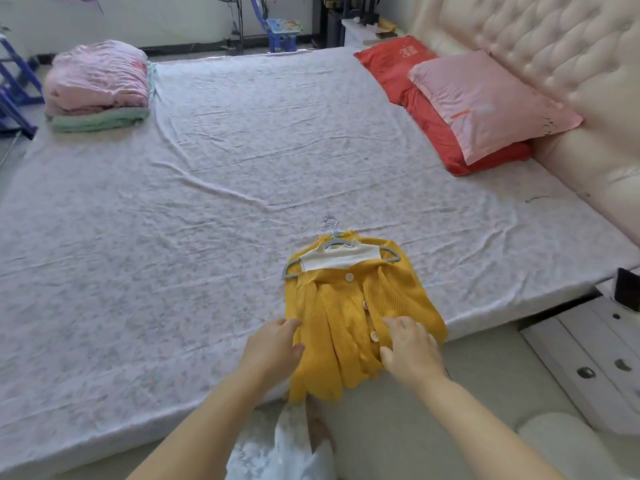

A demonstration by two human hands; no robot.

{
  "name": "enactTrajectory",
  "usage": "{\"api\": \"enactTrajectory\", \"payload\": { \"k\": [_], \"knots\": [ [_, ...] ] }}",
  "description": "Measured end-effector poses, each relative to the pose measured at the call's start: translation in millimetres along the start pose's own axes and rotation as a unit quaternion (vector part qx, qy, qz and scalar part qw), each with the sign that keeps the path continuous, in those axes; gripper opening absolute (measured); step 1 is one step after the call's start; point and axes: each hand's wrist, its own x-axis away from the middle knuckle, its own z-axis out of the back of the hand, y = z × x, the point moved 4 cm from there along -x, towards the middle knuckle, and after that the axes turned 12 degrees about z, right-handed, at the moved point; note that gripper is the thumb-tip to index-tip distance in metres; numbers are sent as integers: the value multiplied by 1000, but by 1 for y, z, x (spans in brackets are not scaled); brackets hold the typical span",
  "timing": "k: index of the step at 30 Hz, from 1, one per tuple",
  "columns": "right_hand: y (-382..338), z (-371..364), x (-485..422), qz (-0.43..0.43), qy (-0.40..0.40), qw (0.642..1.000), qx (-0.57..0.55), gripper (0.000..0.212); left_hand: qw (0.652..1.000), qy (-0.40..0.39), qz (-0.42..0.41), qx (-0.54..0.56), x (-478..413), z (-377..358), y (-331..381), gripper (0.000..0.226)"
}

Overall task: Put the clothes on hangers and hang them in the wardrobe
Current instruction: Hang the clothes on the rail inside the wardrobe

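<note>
Yellow cardigan (360, 317) on grey hanger (294, 266), flat at the bed's near edge, 6 o'clock, both hands on it.
White top (337, 258) sits inside the cardigan at the collar; metal hook (330, 225) points to 12. Cardigan hem overhangs the bed sheet (207, 202). Left hand (277, 348) touches the cardigan's left edge, thumb on the fabric. Right hand (408, 348) lies flat on its right front, fingers spread, just beside the button row. Folded bedding stack (98, 84) at 10. Pink pillow (491, 102) on red pillow (429, 129) at 2, against the headboard (554, 46). White drawers (595, 358) at 4.
</note>
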Motion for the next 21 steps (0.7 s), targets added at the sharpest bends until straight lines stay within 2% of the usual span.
{"api": "enactTrajectory", "payload": {
  "k": [12, 21],
  "knots": [
    [46, 10, -179, 22, -45, 999, 0, 53, 999, -21, 27, 30, -154, 20, 30, 48],
    [82, -39, -328, 76, -128, 989, -9, 44, 992, -12, 103, 72, -253, -6, 24, 47]
  ]
}}
